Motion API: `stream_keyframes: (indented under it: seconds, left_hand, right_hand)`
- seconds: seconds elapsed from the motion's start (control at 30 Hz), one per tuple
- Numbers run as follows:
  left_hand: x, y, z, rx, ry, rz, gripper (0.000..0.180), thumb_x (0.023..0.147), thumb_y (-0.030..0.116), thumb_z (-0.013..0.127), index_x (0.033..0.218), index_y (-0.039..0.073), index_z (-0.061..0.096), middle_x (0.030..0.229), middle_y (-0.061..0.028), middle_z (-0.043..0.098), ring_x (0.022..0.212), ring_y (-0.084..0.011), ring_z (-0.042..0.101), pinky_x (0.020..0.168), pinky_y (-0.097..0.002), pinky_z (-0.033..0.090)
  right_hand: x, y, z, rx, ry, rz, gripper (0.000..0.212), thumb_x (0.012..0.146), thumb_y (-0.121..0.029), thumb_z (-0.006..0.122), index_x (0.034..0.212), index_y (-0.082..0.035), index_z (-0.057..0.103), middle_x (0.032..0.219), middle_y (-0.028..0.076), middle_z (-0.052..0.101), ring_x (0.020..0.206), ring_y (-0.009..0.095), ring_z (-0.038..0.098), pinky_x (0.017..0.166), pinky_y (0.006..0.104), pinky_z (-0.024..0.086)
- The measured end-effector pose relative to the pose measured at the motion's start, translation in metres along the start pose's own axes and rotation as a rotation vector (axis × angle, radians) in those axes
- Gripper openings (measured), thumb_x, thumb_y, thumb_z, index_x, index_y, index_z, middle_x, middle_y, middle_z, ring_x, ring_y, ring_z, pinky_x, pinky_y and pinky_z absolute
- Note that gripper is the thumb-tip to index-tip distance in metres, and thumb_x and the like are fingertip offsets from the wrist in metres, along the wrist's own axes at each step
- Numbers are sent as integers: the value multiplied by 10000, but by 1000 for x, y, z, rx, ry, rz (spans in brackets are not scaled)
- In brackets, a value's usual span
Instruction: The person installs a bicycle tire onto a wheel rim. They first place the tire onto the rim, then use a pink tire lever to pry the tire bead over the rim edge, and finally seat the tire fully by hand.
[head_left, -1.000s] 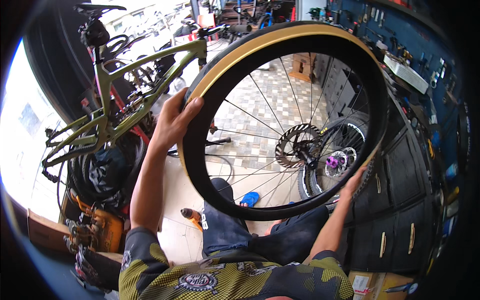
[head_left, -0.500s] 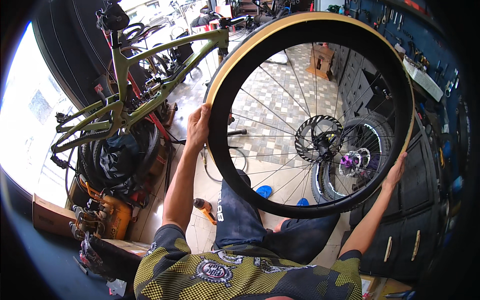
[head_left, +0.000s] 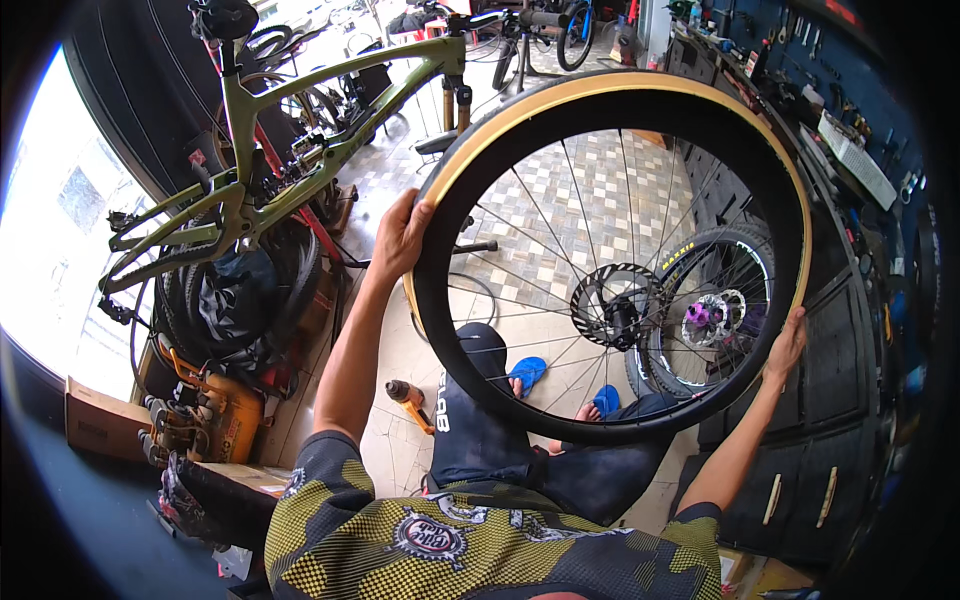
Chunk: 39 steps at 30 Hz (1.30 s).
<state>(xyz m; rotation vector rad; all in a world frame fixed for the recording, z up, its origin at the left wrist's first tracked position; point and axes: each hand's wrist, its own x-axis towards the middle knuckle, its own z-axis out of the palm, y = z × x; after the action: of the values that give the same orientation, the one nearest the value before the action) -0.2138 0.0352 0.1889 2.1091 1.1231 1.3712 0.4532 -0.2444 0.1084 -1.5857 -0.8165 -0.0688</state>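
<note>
Between my two hands I hold up a large bicycle wheel [head_left: 432, 290] with a deep black rim, thin spokes and a tan-sided tyre. A black disc brake rotor [head_left: 590, 305] sits at its hub. My left hand [head_left: 404, 232] is closed around the tyre at the wheel's left side. On the lower right side, my right hand [head_left: 788, 346] grips the tyre, its fingertips partly hidden behind the edge. The wheel is tilted above my lap, and its lower edge covers part of my legs.
A green bicycle frame [head_left: 290, 100] hangs on a stand at the left. Beyond my wheel, other wheels [head_left: 735, 245] lean by black drawers [head_left: 830, 380]. An orange-and-black tool [head_left: 408, 400] lies on the floor near a yellow compressor [head_left: 235, 425]. Tools line the right wall.
The top of the wheel has come down and tilted toward me, with both hands still on it. My feet in blue sandals show more fully through the spokes.
</note>
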Motion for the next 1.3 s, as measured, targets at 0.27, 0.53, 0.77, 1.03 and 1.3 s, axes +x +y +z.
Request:
stream_keyframes:
  seconds: [0.27,0.53,0.77,1.03,1.3]
  left_hand:
    - [3,-4,4,-426,49,-254,533,1122,477,553,973,4,747,749,60,627,658,-20,484,590,-243,400]
    - [32,9,-17,-97,-144,52,578,1058,546,630,1062,-32,630,764,23,478,749,-93,423,623,-311,380]
    - [66,37,-8,-244,-119,15,421,1113,396,596,940,25,694,784,110,481,725,-28,400,606,-268,328]
    - [74,-16,-32,-337,-39,-159,466,1090,462,571,1243,46,714,912,31,560,857,-75,474,771,-276,383]
    - [136,113,-14,300,-100,277,646,1067,604,573,897,-17,631,683,41,425,663,-90,362,593,-326,286]
  right_hand:
    - [-10,-26,8,-33,101,-197,703,1124,-562,468,1153,121,629,996,97,636,957,191,537,899,343,434]
    - [-17,-37,-1,-28,79,-193,634,1116,-573,486,893,19,532,818,-7,442,804,136,397,708,337,337]
    - [-18,-30,-5,36,149,-194,574,1125,-526,498,856,-22,546,794,-42,448,785,109,403,674,319,336]
    - [-23,-54,-1,180,-1,-208,458,1114,-454,575,860,-73,560,797,-73,432,756,70,389,639,286,330]
    - [-21,-89,0,297,-114,-231,574,1065,-606,575,977,-42,635,807,-64,478,760,63,438,661,275,380]
